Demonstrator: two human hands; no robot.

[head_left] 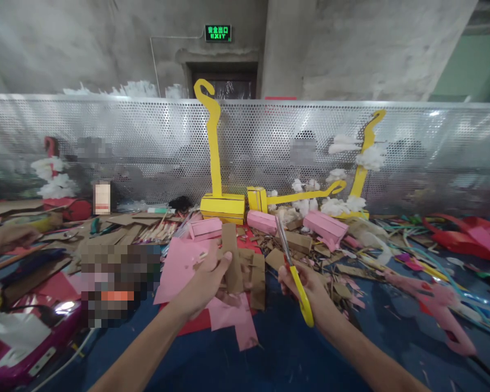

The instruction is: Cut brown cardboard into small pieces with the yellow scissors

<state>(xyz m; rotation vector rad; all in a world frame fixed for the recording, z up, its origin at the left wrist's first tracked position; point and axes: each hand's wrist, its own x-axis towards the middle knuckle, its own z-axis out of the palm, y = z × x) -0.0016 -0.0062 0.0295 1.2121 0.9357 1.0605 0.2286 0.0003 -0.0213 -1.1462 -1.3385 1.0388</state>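
Note:
My left hand (210, 277) pinches a narrow brown cardboard strip (231, 256) between thumb and fingers. In my right hand (308, 286) is a pair of scissors (296, 277) with yellow handles, its blades pointing up and away, apart from the strip. Under and beside my left hand lie pink paper (179, 269) and another cardboard piece (258, 280). Beyond my hands are folded pink paper boxes (206, 228). Behind them stands a yellow box (222, 207) with a tall hooked yellow upright (213, 141).
A pink glue gun (436, 299) lies to the right on the blue tabletop (286, 354). Cardboard scraps (343, 291) are strewn nearby. A perforated metal panel (147, 147) borders the back. Another person's hand (18, 237) shows at far left, above a purple box with tissues (20, 337).

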